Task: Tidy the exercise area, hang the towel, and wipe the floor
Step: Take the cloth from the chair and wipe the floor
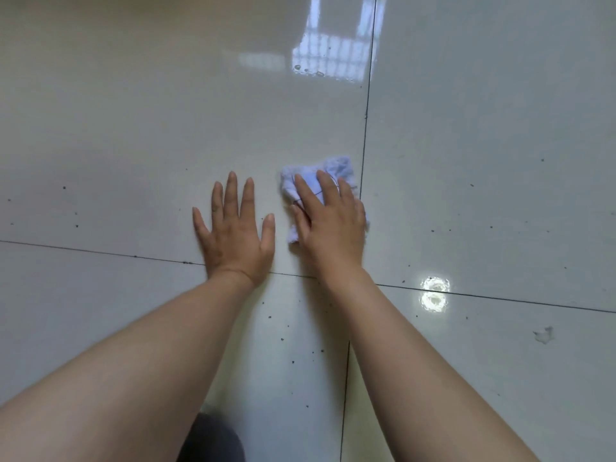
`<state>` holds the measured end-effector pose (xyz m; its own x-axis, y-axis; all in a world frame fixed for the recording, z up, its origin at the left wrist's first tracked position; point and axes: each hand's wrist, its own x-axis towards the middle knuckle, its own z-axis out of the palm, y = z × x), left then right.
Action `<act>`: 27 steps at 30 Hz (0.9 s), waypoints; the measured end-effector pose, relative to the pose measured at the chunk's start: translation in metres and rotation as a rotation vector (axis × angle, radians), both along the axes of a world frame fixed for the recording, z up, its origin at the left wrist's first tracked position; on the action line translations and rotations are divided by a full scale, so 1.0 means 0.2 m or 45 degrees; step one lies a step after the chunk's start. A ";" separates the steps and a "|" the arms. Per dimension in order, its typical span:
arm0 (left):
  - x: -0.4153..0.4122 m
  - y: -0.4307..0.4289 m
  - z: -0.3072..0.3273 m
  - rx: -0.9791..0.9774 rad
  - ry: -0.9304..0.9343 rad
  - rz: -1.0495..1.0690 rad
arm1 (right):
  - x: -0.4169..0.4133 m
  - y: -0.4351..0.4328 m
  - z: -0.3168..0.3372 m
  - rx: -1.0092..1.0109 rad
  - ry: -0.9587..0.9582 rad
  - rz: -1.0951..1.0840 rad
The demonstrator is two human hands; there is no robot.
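1. Most of the cloth (343,166) is hidden under my right hand (330,225). Only its crumpled pale-blue far edge and a strip on the thumb side show, and I cannot tell how it is folded beneath the palm.
2. The right hand lies flat on the cloth, fingers straight and a little apart, pressing it onto the floor (133,128). The little-finger side is hard to make out.
3. The left hand (235,228) rests flat on bare tile just beside the cloth without touching it. Its fingers are spread wide and its thumb points toward the cloth.
4. Both forearms run out through the bottom edge. A dark rounded shape (213,441) between them is cut off there, and I cannot tell what it is.
5. The cloth sits just left of a grout line (368,95) running away from me. A cross seam (100,252) passes under both wrists.
6. Far ahead, a window reflection (336,51) shines on the tile with a few water drops (308,70) at its lower edge, well apart from the cloth.
7. A bright glare spot (433,291) lies on the cross seam to the right of the right forearm. Farther right and nearer me is a pale smudge (543,335), and I cannot tell whether it is wet or scuffed.
8. Dark specks (283,338) dot the tiles around both arms. Glossy tile runs to the left, right and far edges.
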<state>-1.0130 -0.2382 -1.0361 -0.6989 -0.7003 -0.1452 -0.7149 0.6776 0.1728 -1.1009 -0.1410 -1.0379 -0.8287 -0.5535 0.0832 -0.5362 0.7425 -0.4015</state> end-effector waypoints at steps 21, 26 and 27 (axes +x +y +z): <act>-0.40 -0.46 0.01 0.020 0.095 -0.231 | -0.24 -0.21 -0.02 0.007 0.058 -0.167; -0.41 -0.47 0.01 0.009 0.102 -0.215 | -0.14 -0.14 -0.01 -0.088 0.079 -0.090; -0.41 -0.47 0.01 0.013 0.102 -0.214 | -0.14 -0.14 -0.02 -0.097 0.059 -0.108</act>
<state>-1.0949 -0.3320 -1.0342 -0.8154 -0.5718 -0.0907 -0.5756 0.7841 0.2318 -1.1296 -0.1684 -1.0412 -0.8666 -0.4721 0.1618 -0.4921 0.7545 -0.4344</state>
